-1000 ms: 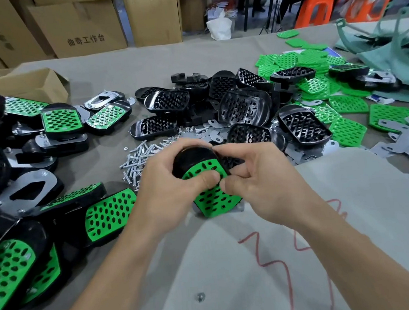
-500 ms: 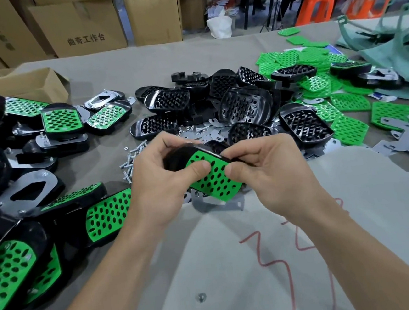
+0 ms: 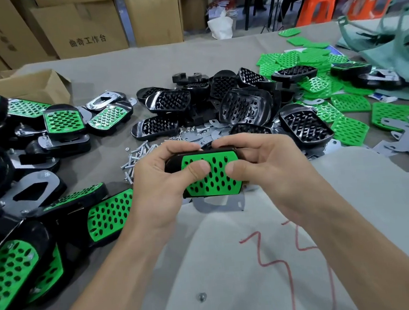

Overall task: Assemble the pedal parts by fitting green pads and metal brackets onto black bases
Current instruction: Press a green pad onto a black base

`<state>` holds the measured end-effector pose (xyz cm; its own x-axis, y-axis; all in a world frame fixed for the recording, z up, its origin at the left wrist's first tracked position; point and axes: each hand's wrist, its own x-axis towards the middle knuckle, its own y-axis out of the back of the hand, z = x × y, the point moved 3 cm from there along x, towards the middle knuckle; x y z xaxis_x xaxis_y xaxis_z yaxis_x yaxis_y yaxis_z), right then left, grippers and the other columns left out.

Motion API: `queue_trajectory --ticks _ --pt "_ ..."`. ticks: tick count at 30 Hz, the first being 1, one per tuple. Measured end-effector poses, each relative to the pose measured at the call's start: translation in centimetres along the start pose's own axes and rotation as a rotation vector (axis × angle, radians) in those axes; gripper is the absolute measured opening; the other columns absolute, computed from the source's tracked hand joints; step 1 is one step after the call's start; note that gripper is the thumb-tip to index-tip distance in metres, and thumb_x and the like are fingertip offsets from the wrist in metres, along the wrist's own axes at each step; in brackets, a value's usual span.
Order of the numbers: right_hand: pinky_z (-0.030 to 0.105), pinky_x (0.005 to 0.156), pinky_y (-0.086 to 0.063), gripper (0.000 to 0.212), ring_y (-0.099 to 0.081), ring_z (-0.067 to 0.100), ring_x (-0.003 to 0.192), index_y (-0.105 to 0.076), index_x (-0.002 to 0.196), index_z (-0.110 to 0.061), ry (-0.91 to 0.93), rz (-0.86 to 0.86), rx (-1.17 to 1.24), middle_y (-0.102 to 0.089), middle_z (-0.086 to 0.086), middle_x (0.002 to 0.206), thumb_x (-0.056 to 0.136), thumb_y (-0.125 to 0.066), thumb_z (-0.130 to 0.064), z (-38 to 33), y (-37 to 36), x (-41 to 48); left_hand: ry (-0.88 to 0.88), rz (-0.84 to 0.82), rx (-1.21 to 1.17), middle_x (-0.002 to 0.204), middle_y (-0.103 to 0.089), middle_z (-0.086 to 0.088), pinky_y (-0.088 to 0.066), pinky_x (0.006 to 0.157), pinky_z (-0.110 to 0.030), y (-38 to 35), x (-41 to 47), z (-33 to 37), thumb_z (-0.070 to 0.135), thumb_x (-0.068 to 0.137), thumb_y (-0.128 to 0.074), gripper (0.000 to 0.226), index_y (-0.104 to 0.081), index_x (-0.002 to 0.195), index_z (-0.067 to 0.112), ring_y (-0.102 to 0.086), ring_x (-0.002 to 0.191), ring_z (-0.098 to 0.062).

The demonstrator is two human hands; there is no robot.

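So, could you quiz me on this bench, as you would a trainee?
1. True or false: both thumbs press on the pad, which sits in the base.
2. What lies to the left of the left hand? A) loose pads B) finished pedals C) orange stools
3. Fill in: the screws lie on the table just beyond the ___ hand.

Key: 1 true; 2 B; 3 left.
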<state>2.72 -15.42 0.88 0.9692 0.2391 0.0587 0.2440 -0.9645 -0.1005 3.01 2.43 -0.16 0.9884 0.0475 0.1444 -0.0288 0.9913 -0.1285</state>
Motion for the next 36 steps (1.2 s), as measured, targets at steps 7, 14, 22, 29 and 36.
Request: queue_trajectory --ticks 7,14,22,29,36 --pt "0.058 0.091 -0.057 0.038 -0.074 0.036 0.096 -0.078 0.099 -0.022 0.08 0.024 -0.121 -0.079 0.009 0.095 0.08 -0.069 0.01 0.4 -0.6 0.0 -0.171 -0.109 0.508 0.078 -0.072 0.011 -0.049 0.065 -0.024 0.2 -0.2 0.5 0.044 0.069 -0.082 0.018 -0.076 0.087 0.041 -0.064 0.07 -0.007" --pt "0.056 0.091 -0.056 0.028 -0.071 0.033 0.096 -0.076 0.103 -0.025 0.088 0.06 -0.196 -0.079 0.005 0.095 0.079 -0.066 -0.016 0.6 -0.9 0.6 -0.22 -0.022 0.394 0.067 -0.068 0.016 -0.043 0.06 -0.013 -0.3 -0.3 0.3 0.022 0.073 -0.08 0.014 -0.075 0.076 0.034 -0.056 0.061 0.002" --pt "0.058 0.074 -0.056 0.014 -0.066 0.034 0.073 -0.079 0.089 -0.023 0.167 0.165 -0.258 -0.074 0.013 0.077 0.08 -0.068 -0.023 1.2 -0.6 0.5 -0.193 0.021 0.44 0.059 -0.062 0.019 -0.04 0.054 -0.017 -0.6 -1.1 -0.3 0.029 0.073 -0.079 0.011 -0.074 0.077 0.038 -0.05 0.055 0.001" --pt "0.041 0.059 -0.058 0.018 -0.07 0.025 0.069 -0.082 0.09 -0.018 -0.078 0.044 -0.211 -0.074 0.016 0.082 0.094 -0.065 -0.015 1.9 0.1 0.9 -0.137 0.008 0.811 0.071 -0.069 0.022 -0.05 0.06 -0.032 -0.7 -1.1 0.1 0.066 0.065 -0.069 0.026 -0.071 0.084 0.048 -0.063 0.066 -0.006" --pt "0.042 0.066 -0.052 0.047 -0.066 0.025 0.087 -0.069 0.119 -0.008 -0.094 -0.146 -0.125 -0.073 0.018 0.11 0.092 -0.043 0.02 1.3 -0.1 0.7 -0.084 0.045 0.69 0.07 -0.066 0.015 -0.045 0.061 -0.033 -0.4 -1.0 -0.5 0.051 0.073 -0.07 0.017 -0.067 0.08 0.035 -0.06 0.067 -0.01"
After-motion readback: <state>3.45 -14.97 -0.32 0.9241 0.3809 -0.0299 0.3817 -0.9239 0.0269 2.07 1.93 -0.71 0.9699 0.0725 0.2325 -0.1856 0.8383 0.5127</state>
